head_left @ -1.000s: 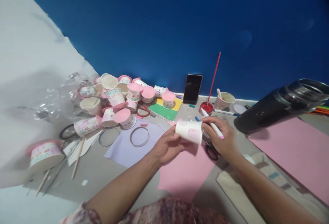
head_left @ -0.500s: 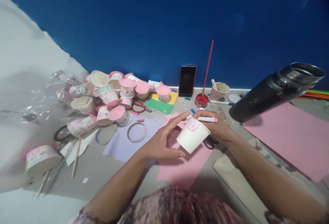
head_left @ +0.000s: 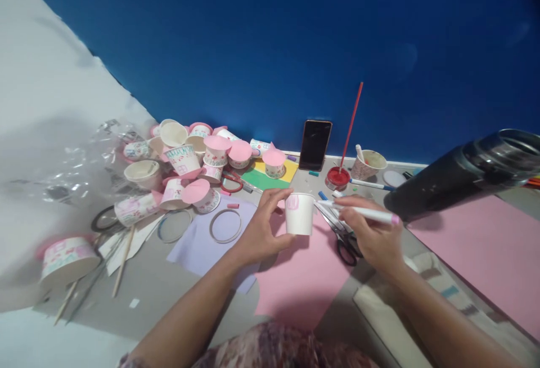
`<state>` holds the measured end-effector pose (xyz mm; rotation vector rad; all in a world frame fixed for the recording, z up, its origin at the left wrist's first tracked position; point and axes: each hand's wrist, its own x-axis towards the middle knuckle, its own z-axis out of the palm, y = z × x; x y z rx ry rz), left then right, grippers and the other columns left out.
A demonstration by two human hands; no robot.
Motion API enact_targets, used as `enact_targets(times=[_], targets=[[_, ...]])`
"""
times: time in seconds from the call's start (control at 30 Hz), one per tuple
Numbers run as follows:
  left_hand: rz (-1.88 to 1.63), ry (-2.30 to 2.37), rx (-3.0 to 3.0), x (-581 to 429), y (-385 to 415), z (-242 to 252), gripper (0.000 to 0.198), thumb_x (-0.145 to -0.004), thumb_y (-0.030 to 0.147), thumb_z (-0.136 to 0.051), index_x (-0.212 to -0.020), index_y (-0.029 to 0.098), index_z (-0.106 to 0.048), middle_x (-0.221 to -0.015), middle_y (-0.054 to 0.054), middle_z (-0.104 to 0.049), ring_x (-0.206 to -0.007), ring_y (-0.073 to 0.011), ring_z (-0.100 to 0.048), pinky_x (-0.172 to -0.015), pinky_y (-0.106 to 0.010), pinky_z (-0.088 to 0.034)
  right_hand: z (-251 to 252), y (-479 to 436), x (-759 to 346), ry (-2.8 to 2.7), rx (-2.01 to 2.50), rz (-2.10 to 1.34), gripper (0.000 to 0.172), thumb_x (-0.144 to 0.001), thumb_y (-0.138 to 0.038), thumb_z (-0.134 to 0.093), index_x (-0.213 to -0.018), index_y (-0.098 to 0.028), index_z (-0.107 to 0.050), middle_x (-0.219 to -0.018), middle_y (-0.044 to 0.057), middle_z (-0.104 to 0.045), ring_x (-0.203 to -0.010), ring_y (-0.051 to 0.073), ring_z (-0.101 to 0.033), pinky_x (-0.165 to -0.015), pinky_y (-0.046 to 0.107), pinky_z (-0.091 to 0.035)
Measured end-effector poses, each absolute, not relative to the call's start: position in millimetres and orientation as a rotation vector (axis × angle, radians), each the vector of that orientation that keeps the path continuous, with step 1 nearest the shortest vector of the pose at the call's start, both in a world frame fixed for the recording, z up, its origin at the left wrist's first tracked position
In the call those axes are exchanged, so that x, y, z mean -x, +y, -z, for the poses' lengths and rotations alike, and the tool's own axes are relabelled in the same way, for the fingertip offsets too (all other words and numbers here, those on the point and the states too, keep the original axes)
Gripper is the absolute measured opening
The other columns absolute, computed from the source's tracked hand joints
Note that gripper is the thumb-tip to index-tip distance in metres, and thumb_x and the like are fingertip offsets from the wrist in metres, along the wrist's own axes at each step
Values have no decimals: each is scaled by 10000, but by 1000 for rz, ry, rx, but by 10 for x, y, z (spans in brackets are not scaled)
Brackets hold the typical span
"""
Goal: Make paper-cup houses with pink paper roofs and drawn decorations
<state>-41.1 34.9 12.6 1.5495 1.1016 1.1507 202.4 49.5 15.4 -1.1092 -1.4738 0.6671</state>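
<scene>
From afar, I had the cup (head_left: 300,219) pinched between the left hand's (head_left: 262,228) fingertips and thumb, above the pink sheet (head_left: 295,286). The right hand (head_left: 373,238) gripped the marker (head_left: 373,214), tip near the cup's side; contact I couldn't tell. A loose pinch, I judged, could let the cup twist and send strokes astray; hard pressing could dent it.

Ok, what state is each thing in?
Left hand: holding white cup.
White cup: partly coloured pink.
Right hand: holding marker.
Marker: tip towards the cup, contact unclear.
Phone: propped up, screen dark.
Black scissors: lying down, blade opening unclear.
Red pot: open, red stick standing in it.
Decorated cups: heaped, several on their sides.
</scene>
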Motion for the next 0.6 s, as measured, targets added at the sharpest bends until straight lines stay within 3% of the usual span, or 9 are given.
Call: enact_targets(times=[0.1,0.6], targets=[[-1157,1117,-1555,404,370,-89,815,-638,69,-790,-1406,305,-651,-1385,-104,-546,-1338,-343,-494,-1067,-434,-482,-222,370,-1973,-1615,1033,-525,25,-888,-238,-736,-895,-226,-756,-776,26,-771,-597,161,-683,-539,273,-548],[-1105,1127,-1670,392,348,-105,789,-678,99,-796,-1424,284,-617,-1359,-120,-538,-1316,-339,-509,-1069,-439,-480,-445,372,-1847,-1880,670,-315,140,-891,-77,-679,-886,-213,-711,-687,35,-760,-565,174,-688,-547,298,-550]])
